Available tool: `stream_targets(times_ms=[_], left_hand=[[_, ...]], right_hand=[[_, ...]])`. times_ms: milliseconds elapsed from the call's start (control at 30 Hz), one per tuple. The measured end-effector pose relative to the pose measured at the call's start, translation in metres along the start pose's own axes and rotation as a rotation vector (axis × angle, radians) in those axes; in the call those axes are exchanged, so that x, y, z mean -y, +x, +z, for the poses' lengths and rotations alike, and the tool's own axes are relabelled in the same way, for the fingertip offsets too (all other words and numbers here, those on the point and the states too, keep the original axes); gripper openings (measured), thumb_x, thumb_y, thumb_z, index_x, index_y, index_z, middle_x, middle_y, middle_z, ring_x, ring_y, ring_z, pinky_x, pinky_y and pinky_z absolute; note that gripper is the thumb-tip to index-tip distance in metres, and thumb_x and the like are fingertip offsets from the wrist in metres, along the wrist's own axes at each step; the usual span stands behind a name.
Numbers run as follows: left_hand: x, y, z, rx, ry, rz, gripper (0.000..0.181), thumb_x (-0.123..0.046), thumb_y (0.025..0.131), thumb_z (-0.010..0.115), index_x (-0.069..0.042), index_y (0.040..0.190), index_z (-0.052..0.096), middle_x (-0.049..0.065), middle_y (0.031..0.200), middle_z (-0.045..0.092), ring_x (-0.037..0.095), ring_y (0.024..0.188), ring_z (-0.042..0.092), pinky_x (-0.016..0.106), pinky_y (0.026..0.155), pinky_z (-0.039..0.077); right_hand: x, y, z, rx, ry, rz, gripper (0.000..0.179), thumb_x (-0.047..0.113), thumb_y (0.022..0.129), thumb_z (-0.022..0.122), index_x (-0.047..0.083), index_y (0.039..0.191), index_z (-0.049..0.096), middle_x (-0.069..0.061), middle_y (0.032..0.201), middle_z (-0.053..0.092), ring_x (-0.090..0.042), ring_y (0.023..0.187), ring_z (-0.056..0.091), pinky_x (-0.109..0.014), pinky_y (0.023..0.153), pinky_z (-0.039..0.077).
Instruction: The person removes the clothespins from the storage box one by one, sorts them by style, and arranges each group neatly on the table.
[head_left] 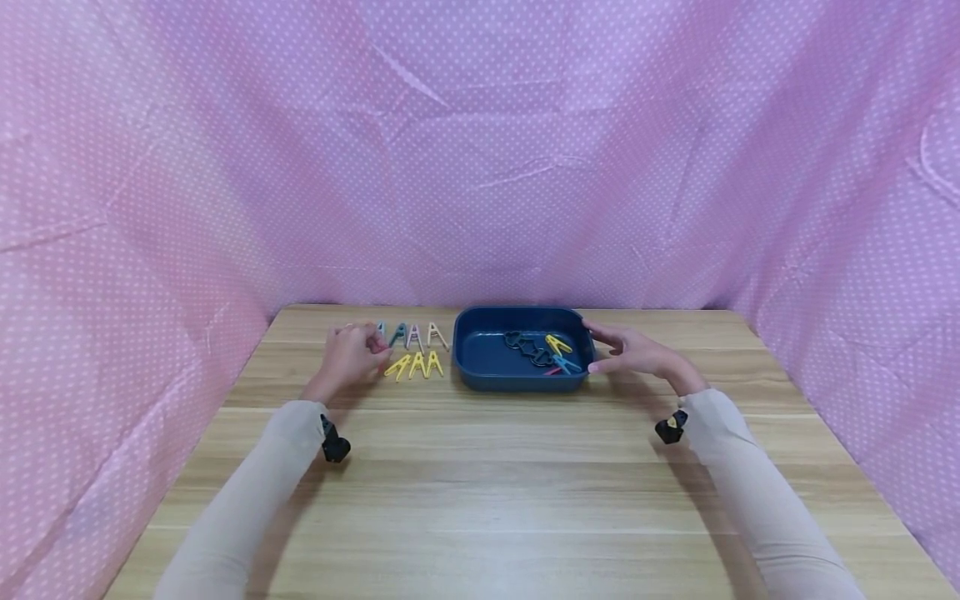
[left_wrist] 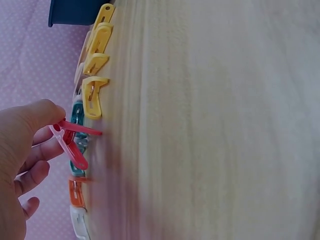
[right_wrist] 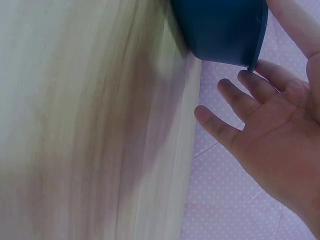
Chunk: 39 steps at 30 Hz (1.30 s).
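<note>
My left hand [head_left: 352,354] pinches a red clothespin [left_wrist: 75,142] between thumb and fingers, just above the table at the left. Beside it lie yellow clothespins [head_left: 417,364] in a front row and others behind, among them a teal clothespin [head_left: 398,335], a pale purple clothespin [head_left: 414,336] and a cream clothespin [head_left: 437,335]. Against the right end of the dark blue tray [head_left: 480,382] rests my right hand [head_left: 633,350], fingers spread and fairly straight at the rim. Inside the tray are a yellow clothespin [head_left: 558,344], a blue clothespin [head_left: 566,364], a partly hidden red piece and dark outline shapes [head_left: 525,346].
In the left wrist view, an orange clothespin [left_wrist: 76,192] and a white clothespin [left_wrist: 79,222] lie near the left hand. The wooden table [head_left: 480,483] ends at a pink dotted curtain [head_left: 480,167], which stands behind and at both sides.
</note>
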<state>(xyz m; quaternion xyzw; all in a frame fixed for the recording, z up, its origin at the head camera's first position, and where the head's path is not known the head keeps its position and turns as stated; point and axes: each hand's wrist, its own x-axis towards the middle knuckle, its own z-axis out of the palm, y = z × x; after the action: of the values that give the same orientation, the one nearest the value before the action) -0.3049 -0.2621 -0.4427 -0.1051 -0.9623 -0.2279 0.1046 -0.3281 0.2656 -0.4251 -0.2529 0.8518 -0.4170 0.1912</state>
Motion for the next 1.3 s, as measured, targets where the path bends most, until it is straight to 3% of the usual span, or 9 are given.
stream_targets(times_ms=[233, 533, 833, 1100, 1300], left_hand=[[0.000, -0.001, 0.001, 0.002, -0.012, -0.037, 0.013, -0.023, 0.087, 0.079, -0.014, 0.084, 0.071, 0.000, 0.079, 0.073, 0.025, 0.086, 0.057, 0.052, 0.097, 0.029], [-0.003, -0.004, 0.005, -0.019, -0.016, -0.062, 0.014, -0.026, 0.087, 0.079, -0.013, 0.086, 0.075, 0.001, 0.078, 0.076, 0.021, 0.074, 0.068, 0.052, 0.094, 0.037], [-0.004, -0.005, 0.006, -0.032, -0.008, -0.087, 0.016, -0.027, 0.086, 0.079, -0.013, 0.084, 0.073, 0.000, 0.075, 0.075, 0.023, 0.077, 0.067, 0.052, 0.092, 0.037], [0.000, -0.007, 0.009, -0.051, -0.010, -0.061, 0.019, -0.028, 0.087, 0.079, -0.011, 0.086, 0.072, 0.000, 0.071, 0.074, 0.020, 0.069, 0.067, 0.052, 0.087, 0.040], [0.004, -0.006, 0.011, -0.049, -0.020, -0.072, 0.026, -0.031, 0.088, 0.078, -0.007, 0.095, 0.072, 0.002, 0.072, 0.074, 0.018, 0.066, 0.066, 0.055, 0.089, 0.040]], right_hand=[[-0.001, 0.001, 0.000, 0.001, 0.001, 0.002, 0.092, 0.025, 0.092, 0.076, 0.012, 0.164, 0.019, -0.021, 0.169, 0.018, -0.044, 0.155, 0.016, -0.063, 0.121, 0.020], [-0.002, 0.002, 0.000, -0.007, -0.014, -0.009, 0.093, 0.026, 0.092, 0.076, 0.012, 0.163, 0.019, -0.022, 0.168, 0.020, -0.045, 0.154, 0.019, -0.063, 0.120, 0.022], [-0.001, 0.000, 0.000, -0.003, -0.016, 0.002, 0.092, 0.026, 0.093, 0.076, 0.012, 0.163, 0.019, -0.022, 0.168, 0.019, -0.045, 0.154, 0.017, -0.063, 0.120, 0.021], [-0.002, 0.001, 0.000, 0.004, -0.011, -0.018, 0.091, 0.024, 0.093, 0.075, 0.011, 0.163, 0.019, -0.019, 0.169, 0.017, -0.045, 0.155, 0.017, -0.064, 0.119, 0.022], [-0.002, 0.001, 0.000, 0.004, -0.015, -0.004, 0.092, 0.026, 0.093, 0.076, 0.013, 0.164, 0.019, -0.017, 0.170, 0.018, -0.043, 0.155, 0.018, -0.063, 0.120, 0.023]])
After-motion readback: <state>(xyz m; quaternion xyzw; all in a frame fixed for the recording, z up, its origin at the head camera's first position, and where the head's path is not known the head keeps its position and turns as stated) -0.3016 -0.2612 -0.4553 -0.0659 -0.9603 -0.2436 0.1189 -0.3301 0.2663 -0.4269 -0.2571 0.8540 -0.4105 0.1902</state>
